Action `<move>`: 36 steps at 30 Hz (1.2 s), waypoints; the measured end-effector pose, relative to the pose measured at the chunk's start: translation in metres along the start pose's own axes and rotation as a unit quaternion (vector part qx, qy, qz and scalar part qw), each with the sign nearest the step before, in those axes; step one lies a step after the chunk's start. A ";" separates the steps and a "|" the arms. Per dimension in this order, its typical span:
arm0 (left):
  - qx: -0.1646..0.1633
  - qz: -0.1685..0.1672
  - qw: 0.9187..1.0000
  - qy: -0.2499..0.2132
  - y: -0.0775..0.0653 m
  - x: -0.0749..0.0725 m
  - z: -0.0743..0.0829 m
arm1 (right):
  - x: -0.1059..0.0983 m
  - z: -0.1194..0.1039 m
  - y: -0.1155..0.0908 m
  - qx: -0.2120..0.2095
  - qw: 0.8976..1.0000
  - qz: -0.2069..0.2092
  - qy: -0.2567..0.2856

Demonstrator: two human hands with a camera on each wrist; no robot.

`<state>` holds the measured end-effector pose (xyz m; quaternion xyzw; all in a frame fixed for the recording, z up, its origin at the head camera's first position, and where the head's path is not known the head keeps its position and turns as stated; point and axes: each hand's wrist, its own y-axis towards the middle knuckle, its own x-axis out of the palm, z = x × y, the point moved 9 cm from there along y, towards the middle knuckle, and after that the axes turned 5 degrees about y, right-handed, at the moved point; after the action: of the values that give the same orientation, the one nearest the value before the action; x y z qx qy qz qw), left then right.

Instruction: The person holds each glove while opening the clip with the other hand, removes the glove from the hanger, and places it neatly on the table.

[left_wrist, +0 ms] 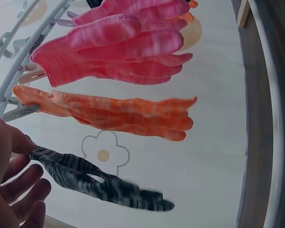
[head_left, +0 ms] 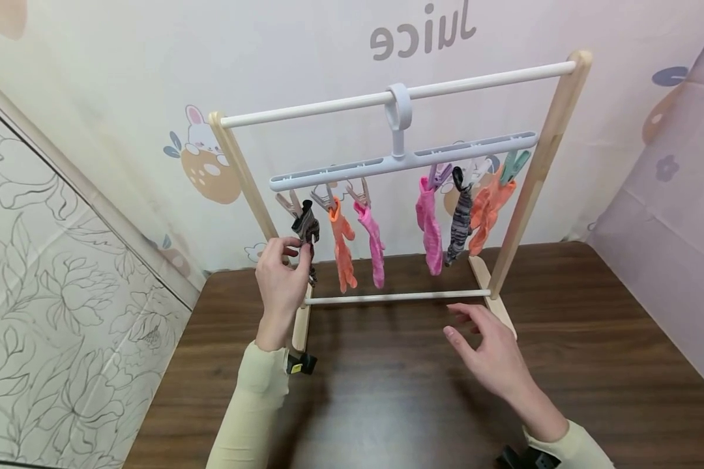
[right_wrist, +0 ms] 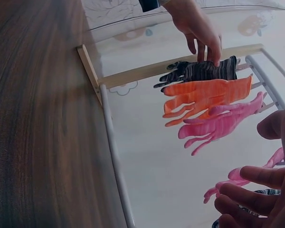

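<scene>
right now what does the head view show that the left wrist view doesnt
Only the head view shows the whole drying rack, the white clip hanger, the table and the right hand, open above it. Only the left wrist view shows the flower print on the backdrop. Both show the left hand pinching the dark striped glove, beside orange and pink ones.

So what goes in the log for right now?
left hand: pinches black striped glove | right hand: open above table | six gloves clipped on hanger
</scene>
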<state>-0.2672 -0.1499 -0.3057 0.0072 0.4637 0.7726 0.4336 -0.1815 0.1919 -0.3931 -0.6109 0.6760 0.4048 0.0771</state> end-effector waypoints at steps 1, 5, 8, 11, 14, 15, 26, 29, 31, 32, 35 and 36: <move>0.001 0.005 1.000 -0.005 -0.001 0.000 -0.001 | -0.001 0.001 0.001 -0.001 1.000 -0.001 -0.002; 0.008 0.024 0.999 -0.033 -0.004 0.001 -0.003 | -0.004 0.002 0.004 -0.008 1.000 0.003 -0.008; 0.012 0.028 0.998 -0.048 -0.006 0.000 -0.002 | -0.006 0.001 0.006 -0.014 1.000 0.007 -0.009; 0.012 0.032 0.998 -0.057 -0.010 -0.003 -0.002 | -0.008 -0.002 0.008 -0.017 1.000 0.013 -0.005; 0.015 0.045 0.997 -0.065 -0.015 -0.006 -0.003 | -0.010 -0.004 0.010 -0.016 1.000 0.016 -0.001; 0.017 0.050 0.996 -0.069 -0.017 -0.008 -0.003 | -0.010 -0.004 0.010 -0.016 1.000 0.017 0.001; 0.028 0.079 0.993 -0.088 -0.028 -0.033 0.026 | -0.012 -0.011 0.016 -0.021 0.999 0.024 0.013; 0.027 0.079 0.992 -0.096 -0.031 -0.040 0.038 | -0.013 -0.015 0.018 -0.015 0.999 0.026 0.021; 0.028 0.073 0.992 -0.097 -0.034 -0.039 0.038 | -0.014 -0.018 0.019 -0.009 0.999 0.028 0.030; 0.028 0.069 0.992 -0.097 -0.037 -0.037 0.036 | -0.014 -0.020 0.020 -0.006 0.999 0.028 0.034; 0.030 0.057 0.993 -0.101 -0.044 -0.030 0.030 | -0.015 -0.026 0.023 -0.006 0.998 0.033 0.045; 0.030 0.052 0.993 -0.105 -0.046 -0.027 0.027 | -0.015 -0.029 0.024 -0.010 0.998 0.035 0.049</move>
<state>-0.2088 -0.1405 -0.3131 0.1252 0.4380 0.7747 0.4385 -0.1881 0.1827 -0.3542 -0.6067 0.6961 0.3832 0.0234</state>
